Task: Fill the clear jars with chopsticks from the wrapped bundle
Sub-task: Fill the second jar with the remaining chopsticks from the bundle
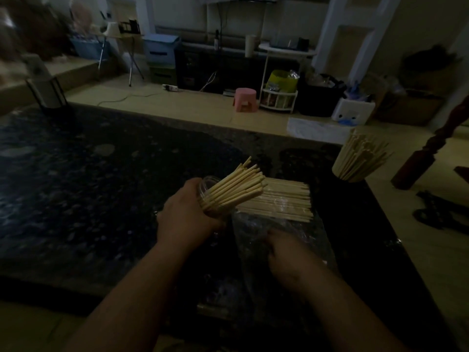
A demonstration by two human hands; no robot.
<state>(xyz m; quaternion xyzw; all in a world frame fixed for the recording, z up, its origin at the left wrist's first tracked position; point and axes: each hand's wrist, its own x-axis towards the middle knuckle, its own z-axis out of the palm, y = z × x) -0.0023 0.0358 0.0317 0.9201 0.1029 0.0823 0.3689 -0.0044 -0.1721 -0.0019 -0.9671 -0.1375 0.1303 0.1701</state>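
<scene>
My left hand [186, 217] grips a clear jar [210, 189] tilted to the right, with several pale chopsticks [238, 185] sticking out of its mouth. Just right of it lies the bundle of chopsticks [281, 200] flat on the dark table, its clear plastic wrap [253, 229] spread open toward me. My right hand [286, 255] rests low on that wrap with curled fingers; the dim light hides what they hold. A second jar [355, 161] packed with chopsticks stands upright at the table's right edge.
The dark speckled table [88, 186] stretches far to the left. A white lantern-like stand [47, 90] sits at its far left corner. A dark red wooden post [418, 161] leans beyond the right edge. A pink stool [245, 99] and boxes stand on the floor behind.
</scene>
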